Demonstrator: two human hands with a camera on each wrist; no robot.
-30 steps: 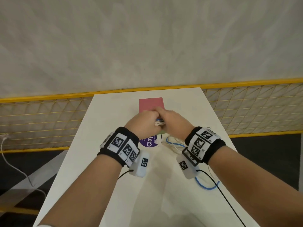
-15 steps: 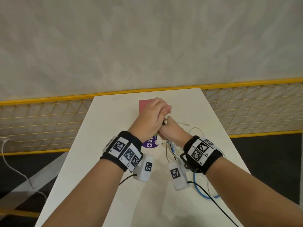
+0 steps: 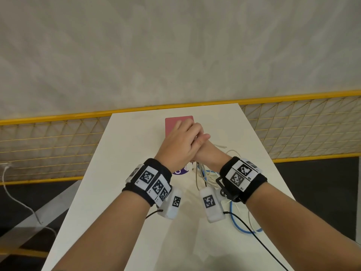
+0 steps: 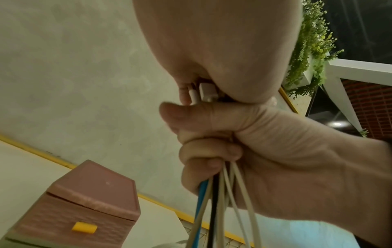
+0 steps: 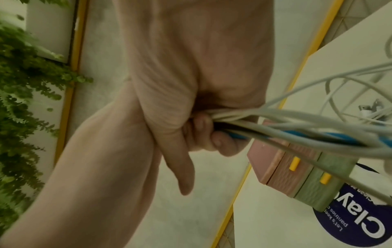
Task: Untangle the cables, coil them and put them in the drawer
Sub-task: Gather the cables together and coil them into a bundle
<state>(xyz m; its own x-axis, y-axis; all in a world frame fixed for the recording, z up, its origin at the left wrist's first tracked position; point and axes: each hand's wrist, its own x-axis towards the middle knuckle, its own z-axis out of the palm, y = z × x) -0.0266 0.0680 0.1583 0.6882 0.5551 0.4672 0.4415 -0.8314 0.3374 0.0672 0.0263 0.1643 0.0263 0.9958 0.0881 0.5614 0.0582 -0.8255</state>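
Since a second ago both hands have risen, lifting the cables off the table. Left hand [image 3: 180, 141] grips the white plugs above; right hand [image 3: 207, 151] fists the cable bundle [image 4: 220, 201], hanging straight down beside the pink drawer box [image 4: 84, 206].

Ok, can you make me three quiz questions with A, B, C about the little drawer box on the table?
1. Where does the drawer box stand?
A) on the floor
B) on the table, toward its far end
C) in a hand

2. What colour are the handles?
A) yellow
B) red
C) black

3. How are the drawers?
A) both open
B) one open
C) both shut

Answers: B, the head view shows it on the white top. A, both handles are yellow in the right wrist view. C, both fronts sit flush there.
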